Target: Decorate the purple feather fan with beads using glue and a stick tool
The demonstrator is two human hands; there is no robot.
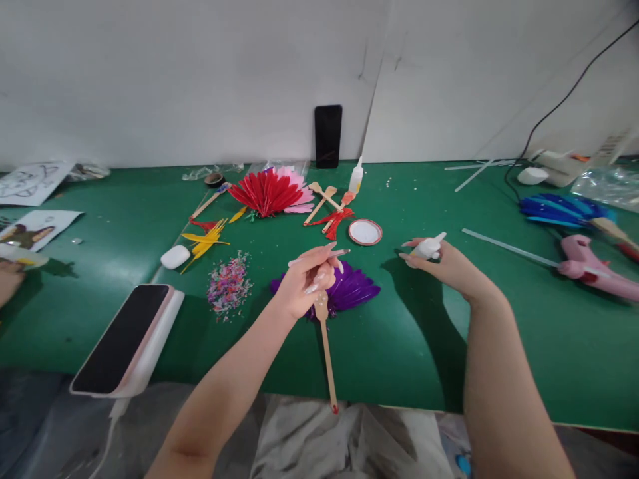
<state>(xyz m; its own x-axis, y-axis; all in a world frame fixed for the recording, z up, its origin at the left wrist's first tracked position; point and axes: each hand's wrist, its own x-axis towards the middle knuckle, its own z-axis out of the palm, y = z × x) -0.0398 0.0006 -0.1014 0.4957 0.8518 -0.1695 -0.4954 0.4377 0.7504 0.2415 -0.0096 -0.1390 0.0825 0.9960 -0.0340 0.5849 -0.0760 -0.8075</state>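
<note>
My left hand (310, 279) is closed around a thin, pale pen-like stick (341, 253), its tip pointing right. Under that hand lies a purple feather fan (352, 289) with a flat wooden handle (327, 356); small pale dots show at the handle's top, and its lower end is red. The hand hides part of the feathers. My right hand (439, 263) grips a small white glue bottle (429, 247) by its body, nozzle tilted up to the right, just above the table. Between the hands and farther back sits a round white lid with a red rim (365, 232).
Behind are a red feather fan (269, 194), crossed wooden sticks (322, 199), another glue bottle (356, 178) and an upright phone (328, 136). Confetti (229, 285) and a phone (124, 339) lie left. A pink glue gun (594, 269) and blue feathers (559, 209) lie right. Another person's hand (8, 279) shows far left.
</note>
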